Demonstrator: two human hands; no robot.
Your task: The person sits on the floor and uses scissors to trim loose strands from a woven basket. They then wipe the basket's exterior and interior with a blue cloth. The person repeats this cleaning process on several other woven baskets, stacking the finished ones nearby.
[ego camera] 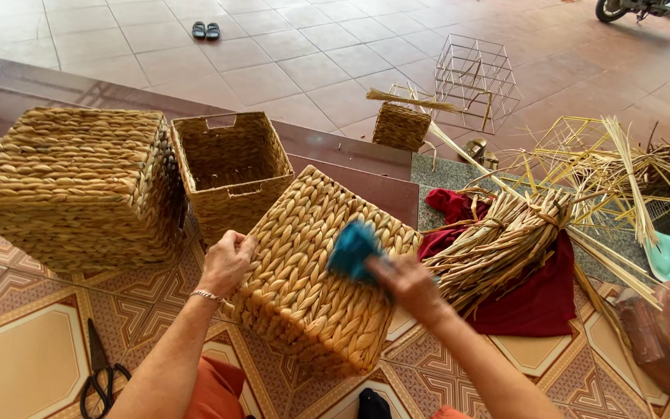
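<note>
Midway seemingly: left fingers [236, 247] clasping basket [312, 279] edge, right fingers [381, 268] clenched on blurred blue brush [353, 248] atop weave; two baskets [79, 186] beyond left fingers.

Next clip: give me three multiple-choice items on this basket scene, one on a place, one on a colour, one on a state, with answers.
1. Where do the scissors lie?
A. On the floor, lower left
B. Inside a basket
C. On the red cloth

2. What colour is the blurred thing in the right hand?
A. Yellow
B. Blue
C. White

3. How is the left hand?
A. Hanging free
B. Holding scissors
C. Gripping the middle basket

Answers: A, they lie on the patterned tiles; B, it shows blue-teal against the weave; C, its fingers clasp the basket's edge.
</note>
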